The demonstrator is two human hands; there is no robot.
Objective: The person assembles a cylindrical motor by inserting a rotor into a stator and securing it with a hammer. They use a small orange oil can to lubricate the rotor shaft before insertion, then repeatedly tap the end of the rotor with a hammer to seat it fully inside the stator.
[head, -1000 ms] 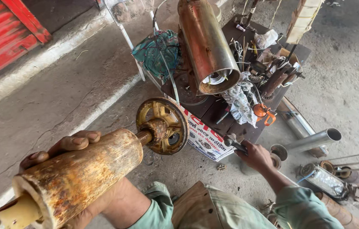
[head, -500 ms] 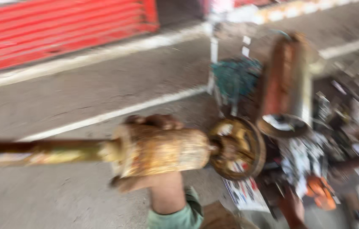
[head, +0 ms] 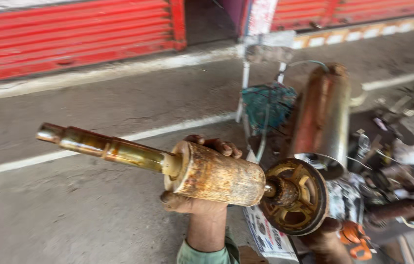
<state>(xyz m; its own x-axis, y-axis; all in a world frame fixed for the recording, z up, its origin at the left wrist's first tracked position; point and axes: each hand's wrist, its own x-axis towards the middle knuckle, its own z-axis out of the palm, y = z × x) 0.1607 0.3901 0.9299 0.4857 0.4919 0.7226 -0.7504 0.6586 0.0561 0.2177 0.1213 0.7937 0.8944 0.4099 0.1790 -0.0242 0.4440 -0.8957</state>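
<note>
The fingers [head: 219, 145] of the left hand [head: 192, 198] are curled over the far side of a rusted rotor [head: 219, 174], with the thumb pressed against its near underside; the fingers are clamped on the drum and carry its weight. The green sleeve cuff [head: 202, 254] shows at the wrist below.

The rotor is held level in the air above the concrete floor [head: 70, 210], at mid-frame. It consists of one cylindrical drum, pitted and coated in yellow-brown rust, with a flat pale end face. One stepped metal shaft [head: 104, 146], smooth and brass-toned with rust streaks, projects from that face toward the left. At the opposite end one spoked wheel [head: 295, 195] sits on the shaft stub; it is round, dark at the rim and crusted with yellow rust on the spokes.

The right hand [head: 326, 242] lies below the wheel, at its lower rim; whether its fingers are closed on anything cannot be determined.

Behind the wheel one large metal cylinder casing [head: 322, 115] stands tilted, reddish-brown and open at its lower end. One teal mesh bundle [head: 265, 105] hangs just left of it. One printed sheet [head: 265, 237] lies on the floor below the drum. One orange tool [head: 356, 242] lies among dark scrap parts at right. Red corrugated shutters [head: 70, 39] line the far wall.
</note>
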